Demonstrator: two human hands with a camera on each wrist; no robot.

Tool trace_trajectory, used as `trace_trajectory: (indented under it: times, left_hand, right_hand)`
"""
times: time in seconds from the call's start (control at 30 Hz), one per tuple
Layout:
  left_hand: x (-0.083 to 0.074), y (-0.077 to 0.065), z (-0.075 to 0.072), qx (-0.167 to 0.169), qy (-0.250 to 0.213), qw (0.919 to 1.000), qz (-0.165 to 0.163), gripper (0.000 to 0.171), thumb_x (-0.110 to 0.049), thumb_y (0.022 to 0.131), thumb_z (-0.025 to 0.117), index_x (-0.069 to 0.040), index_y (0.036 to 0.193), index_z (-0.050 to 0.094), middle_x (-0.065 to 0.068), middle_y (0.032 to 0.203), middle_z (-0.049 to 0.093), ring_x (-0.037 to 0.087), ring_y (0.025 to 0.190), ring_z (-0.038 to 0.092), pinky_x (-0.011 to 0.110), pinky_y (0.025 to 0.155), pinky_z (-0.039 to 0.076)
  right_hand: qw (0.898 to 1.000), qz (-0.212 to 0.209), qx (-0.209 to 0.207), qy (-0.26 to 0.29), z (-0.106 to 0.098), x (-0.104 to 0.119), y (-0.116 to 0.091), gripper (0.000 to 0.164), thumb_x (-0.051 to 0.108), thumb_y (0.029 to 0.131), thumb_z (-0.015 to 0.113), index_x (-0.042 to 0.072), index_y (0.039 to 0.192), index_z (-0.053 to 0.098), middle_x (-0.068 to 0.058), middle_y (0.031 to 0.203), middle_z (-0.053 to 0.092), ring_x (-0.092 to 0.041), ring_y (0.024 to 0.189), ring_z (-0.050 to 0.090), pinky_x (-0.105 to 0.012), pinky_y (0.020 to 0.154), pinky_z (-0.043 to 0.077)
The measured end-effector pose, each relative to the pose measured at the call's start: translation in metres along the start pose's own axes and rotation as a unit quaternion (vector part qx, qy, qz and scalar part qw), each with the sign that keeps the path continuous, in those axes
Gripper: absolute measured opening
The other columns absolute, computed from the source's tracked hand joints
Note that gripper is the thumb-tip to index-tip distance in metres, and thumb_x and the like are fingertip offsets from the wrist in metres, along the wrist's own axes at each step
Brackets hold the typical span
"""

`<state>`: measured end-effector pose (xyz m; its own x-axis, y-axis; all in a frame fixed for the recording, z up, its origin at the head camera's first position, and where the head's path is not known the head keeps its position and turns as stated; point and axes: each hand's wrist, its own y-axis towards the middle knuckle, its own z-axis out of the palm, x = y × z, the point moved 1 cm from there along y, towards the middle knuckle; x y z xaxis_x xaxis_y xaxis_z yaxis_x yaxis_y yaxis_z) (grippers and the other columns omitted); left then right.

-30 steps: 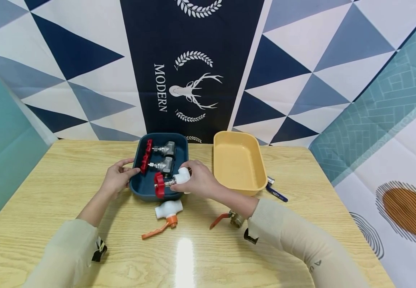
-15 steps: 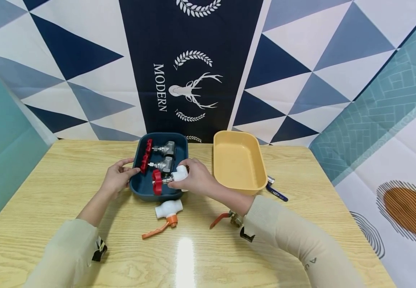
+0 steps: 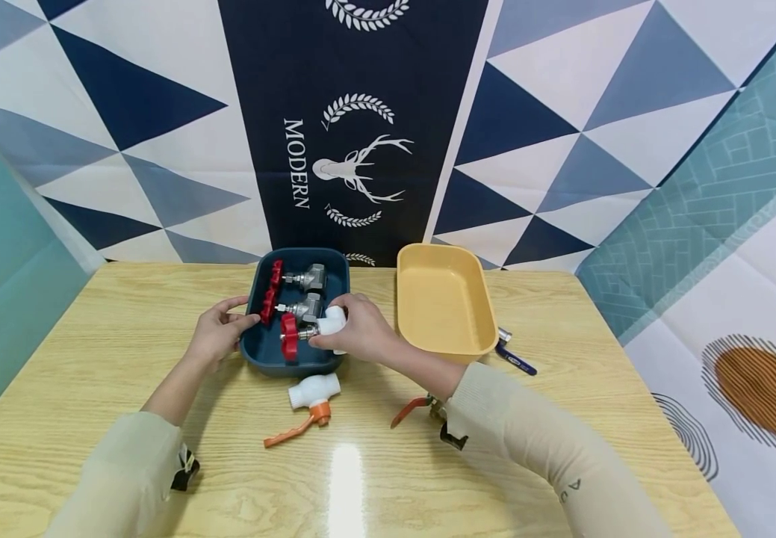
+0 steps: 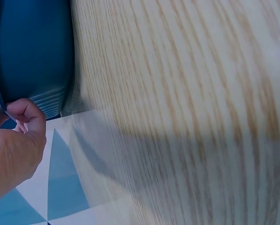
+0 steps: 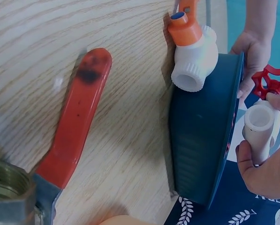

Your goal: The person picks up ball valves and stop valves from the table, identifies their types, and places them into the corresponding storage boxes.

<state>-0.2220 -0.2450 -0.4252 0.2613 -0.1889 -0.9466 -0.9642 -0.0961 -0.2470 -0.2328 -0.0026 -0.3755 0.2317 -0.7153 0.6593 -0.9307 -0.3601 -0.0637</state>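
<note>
My right hand (image 3: 364,330) grips a white plastic valve (image 3: 331,321) with a red handwheel (image 3: 289,337), low over the near part of the dark blue tub (image 3: 293,369). In the right wrist view the thumb and fingers pinch the valve's white body (image 5: 259,136), its open pipe end facing the camera. My left hand (image 3: 216,334) holds the tub's left rim; the left wrist view shows curled fingers (image 4: 27,112) on that rim. Two metal valves (image 3: 310,305) with red handwheels lie side by side in the tub, farther back.
In front of the tub lies a white ball valve (image 3: 314,390) with an orange lever. A brass valve with a red lever (image 3: 409,411) sits by the right forearm, partly hidden. A yellow tub (image 3: 443,306) stands at right, a blue-levered valve (image 3: 515,361) beside it.
My right hand has moved slightly left and away from me with the white valve, farther in over the blue tub. The left hand has stayed on the rim.
</note>
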Motion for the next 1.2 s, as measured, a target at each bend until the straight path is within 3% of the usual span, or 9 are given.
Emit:
trace_trajectory:
  times: [0.5, 1.2]
  left_hand:
    - [-0.001, -0.001, 0.0, -0.003, 0.002, 1.0, -0.006, 0.055, -0.019, 0.094, 0.057, -0.006, 0.143, 0.035, 0.002, 0.093, 0.056, 0.003, 0.059, 0.051, 0.02, 0.053, 0.045]
    - [0.001, 0.001, 0.0, -0.008, 0.008, 0.9999, -0.003, 0.055, -0.02, 0.094, 0.057, -0.007, 0.143, 0.036, 0.0, 0.091, 0.055, 0.003, 0.059, 0.051, 0.02, 0.053, 0.045]
  right_hand:
    - [1.0, 0.01, 0.007, 0.003, 0.005, 0.003, 0.007, 0.063, 0.043, 0.069, 0.08, 0.008, 0.116, 0.055, -0.004, 0.102, 0.057, -0.018, 0.088, 0.051, -0.025, 0.069, 0.046]
    - [1.0, 0.025, 0.005, -0.001, 0.02, 0.002, 0.018, 0.069, 0.044, 0.069, 0.081, 0.005, 0.12, 0.056, -0.007, 0.113, 0.056, -0.018, 0.094, 0.051, -0.025, 0.073, 0.047]
